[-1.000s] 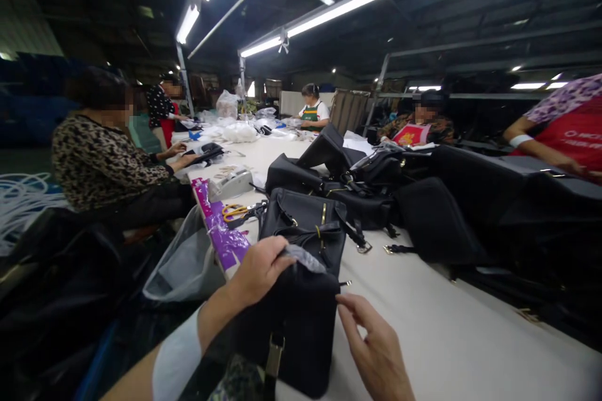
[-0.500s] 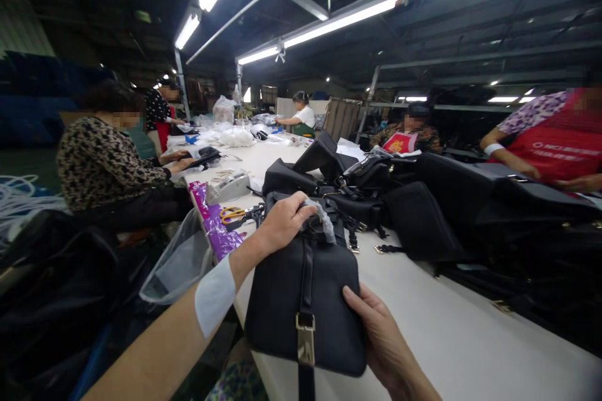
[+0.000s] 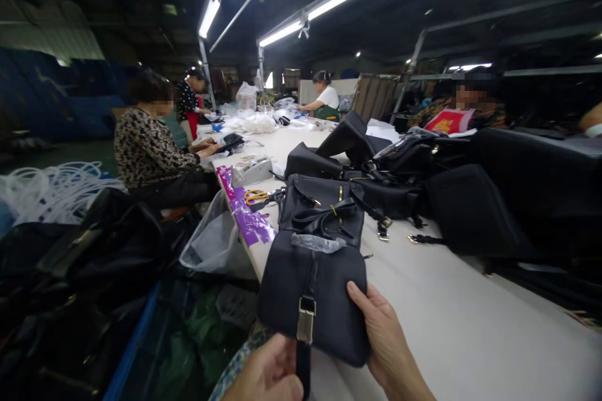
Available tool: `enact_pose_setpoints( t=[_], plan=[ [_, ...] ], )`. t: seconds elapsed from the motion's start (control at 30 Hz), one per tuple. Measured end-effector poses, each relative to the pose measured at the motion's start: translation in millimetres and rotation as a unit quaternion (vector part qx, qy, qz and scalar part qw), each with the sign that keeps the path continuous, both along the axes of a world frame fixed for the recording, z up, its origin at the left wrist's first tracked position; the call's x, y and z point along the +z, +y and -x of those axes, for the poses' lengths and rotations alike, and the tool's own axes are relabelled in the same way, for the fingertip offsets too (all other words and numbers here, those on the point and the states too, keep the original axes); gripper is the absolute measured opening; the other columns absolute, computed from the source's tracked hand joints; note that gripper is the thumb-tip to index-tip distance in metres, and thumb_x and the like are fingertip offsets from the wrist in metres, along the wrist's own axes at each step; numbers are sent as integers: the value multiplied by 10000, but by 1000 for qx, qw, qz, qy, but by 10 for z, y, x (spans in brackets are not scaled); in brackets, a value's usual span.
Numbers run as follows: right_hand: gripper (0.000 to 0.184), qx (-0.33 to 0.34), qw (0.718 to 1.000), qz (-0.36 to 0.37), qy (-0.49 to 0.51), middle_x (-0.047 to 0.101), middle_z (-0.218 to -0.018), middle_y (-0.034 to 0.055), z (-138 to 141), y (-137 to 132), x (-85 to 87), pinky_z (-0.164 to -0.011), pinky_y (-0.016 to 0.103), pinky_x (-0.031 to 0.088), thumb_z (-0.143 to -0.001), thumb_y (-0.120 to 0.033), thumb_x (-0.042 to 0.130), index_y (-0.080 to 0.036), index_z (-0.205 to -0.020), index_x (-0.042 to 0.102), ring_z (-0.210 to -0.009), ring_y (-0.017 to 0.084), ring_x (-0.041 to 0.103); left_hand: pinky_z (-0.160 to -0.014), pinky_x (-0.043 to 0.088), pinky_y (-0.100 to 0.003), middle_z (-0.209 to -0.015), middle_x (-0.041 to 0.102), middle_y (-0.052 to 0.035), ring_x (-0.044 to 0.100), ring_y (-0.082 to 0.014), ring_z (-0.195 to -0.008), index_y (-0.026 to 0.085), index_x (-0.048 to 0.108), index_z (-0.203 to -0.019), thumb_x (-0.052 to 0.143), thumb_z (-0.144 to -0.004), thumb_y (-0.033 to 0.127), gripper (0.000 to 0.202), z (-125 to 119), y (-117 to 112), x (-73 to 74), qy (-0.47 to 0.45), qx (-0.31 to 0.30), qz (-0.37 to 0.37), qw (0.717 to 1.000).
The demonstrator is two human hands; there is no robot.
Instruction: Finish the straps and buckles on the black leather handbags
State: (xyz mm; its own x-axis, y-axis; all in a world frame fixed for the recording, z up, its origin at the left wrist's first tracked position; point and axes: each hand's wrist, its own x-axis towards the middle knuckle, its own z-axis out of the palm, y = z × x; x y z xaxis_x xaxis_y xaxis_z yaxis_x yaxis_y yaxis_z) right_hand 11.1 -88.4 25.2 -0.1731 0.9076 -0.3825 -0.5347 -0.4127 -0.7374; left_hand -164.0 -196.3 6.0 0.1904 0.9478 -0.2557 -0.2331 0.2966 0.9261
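A black backpack (image 3: 324, 200) lies on the table's near edge, its flap (image 3: 286, 269) folded toward me. Down the middle of the flap runs a strap with a gold buckle (image 3: 305, 321); its tail hangs past the lower edge. The carry handle (image 3: 317, 243) is wrapped in clear plastic. My right hand (image 3: 383, 326) grips the flap's right edge, thumb on top and fingers behind. At the lower left edge, beside the strap tail, my left hand (image 3: 270, 369) has its fingers curled at the flap; their tips are partly hidden.
Several black bags (image 3: 517, 194) are heaped on the right of the white table (image 3: 446, 313). Yellow-handled scissors (image 3: 256, 196) lie left of the backpack, near purple tape (image 3: 251, 219). More black bags (image 3: 94, 276) fill the left side. Co-workers sit around the table, one person (image 3: 150, 138) at left.
My left hand has let go of the plastic-wrapped handle and come down to the flap's lower edge. My right hand keeps its hold. The view has turned left.
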Motion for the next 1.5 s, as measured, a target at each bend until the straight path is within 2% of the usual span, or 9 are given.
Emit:
enact_pose_setpoints(
  t=[0.33,0.4,0.5,0.6,0.7,0.83,1.1,1.3,1.5],
  plan=[
    [444,81,969,-105,-210,760,-856,48,-68,25,-274,-649,344,546,-706,-522,711,-187,-992,652,-772,267,690,-398,403,-199,-746,674,-41,533,-96,-479,159,515,-830,750,-700,494,429,-174,84,13,-135,122,111,977],
    [357,95,892,-203,-394,732,-763,57,-151,33,-285,-626,351,521,-775,-537,605,-196,-870,652,-704,265,672,-356,374,-179,-658,652,-20,510,-91,-440,175,491,-789,735,-685,551,460,-185,114,-13,-129,148,136,971],
    [315,58,670,-295,-679,677,-666,68,-265,-40,-241,-490,340,448,-865,-480,486,-206,-805,630,-592,275,650,-332,369,-163,-560,593,9,475,-80,-407,167,512,-744,766,-616,526,458,-202,162,-26,-120,144,144,972],
    [264,-15,521,-415,-746,703,-893,101,-293,-165,-139,-487,323,478,-949,-379,437,-210,-1000,633,-722,274,694,-317,363,-154,-510,537,25,430,-59,-355,136,567,-728,741,-621,449,374,-207,185,0,-95,99,135,981],
    [205,30,552,-596,-582,696,-977,72,-215,-247,-71,-676,249,565,-984,-238,429,-235,-1042,627,-837,182,699,-282,309,-143,-482,493,40,367,-33,-295,135,560,-666,698,-637,435,331,-216,183,21,-58,88,138,985],
    [246,125,588,-662,-447,710,-948,71,-102,-272,-95,-705,196,576,-992,-146,404,-209,-1066,630,-831,145,691,-259,250,-130,-468,483,47,317,-13,-270,140,555,-637,677,-635,442,325,-238,158,29,-53,102,141,983],
    [240,84,475,-732,-480,729,-945,99,-89,-269,-76,-648,252,561,-995,-127,415,-122,-1081,639,-769,168,681,-247,226,-118,-465,521,32,326,-8,-252,150,540,-620,665,-639,456,331,-215,110,71,-61,74,145,985],
    [450,162,390,-745,-517,698,-811,69,-18,-279,84,-521,305,447,-1033,-168,231,-160,-868,650,-613,170,592,-238,202,-118,-402,466,53,319,-19,-243,171,514,-606,653,-623,486,344,-200,98,94,-69,78,170,980],
    [417,215,388,-728,-523,597,-698,19,91,-180,89,-504,313,350,-1026,-173,272,-204,-734,568,-585,164,515,-238,213,-125,-428,504,58,319,-21,-238,174,522,-667,665,-623,461,324,-196,90,62,-31,85,179,980]
  ],
)
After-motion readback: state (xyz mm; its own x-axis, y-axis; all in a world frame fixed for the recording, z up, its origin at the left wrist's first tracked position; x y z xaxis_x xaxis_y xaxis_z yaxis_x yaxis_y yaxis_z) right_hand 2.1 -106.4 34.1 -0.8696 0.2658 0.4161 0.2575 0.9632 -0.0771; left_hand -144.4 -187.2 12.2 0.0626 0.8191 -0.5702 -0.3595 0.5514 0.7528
